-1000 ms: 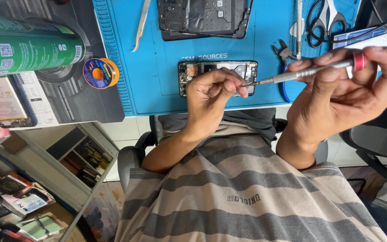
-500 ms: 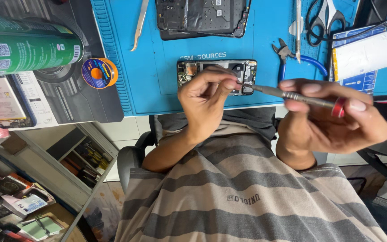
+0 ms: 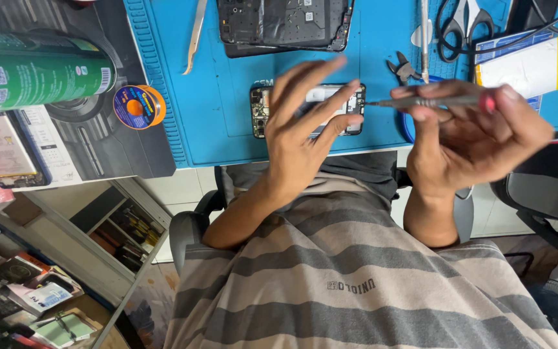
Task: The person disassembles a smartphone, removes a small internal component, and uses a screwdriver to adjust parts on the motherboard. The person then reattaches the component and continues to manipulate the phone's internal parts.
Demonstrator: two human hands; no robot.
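A green spray can lies on its side at the far left, with a small spool of orange and blue just beside the edge of the blue work mat. On the mat, metal tweezers lie near the top, and a stripped phone frame sits above the opened phone. The left hand hovers over that phone with fingers spread wide, holding nothing and hiding much of it (whether the fingertips touch it cannot be told). To the right, small pliers and black-handled scissors rest near the mat's top edge. The right hand is closed around a thin screwdriver with a red cap, its tip pointing at the phone's right end.
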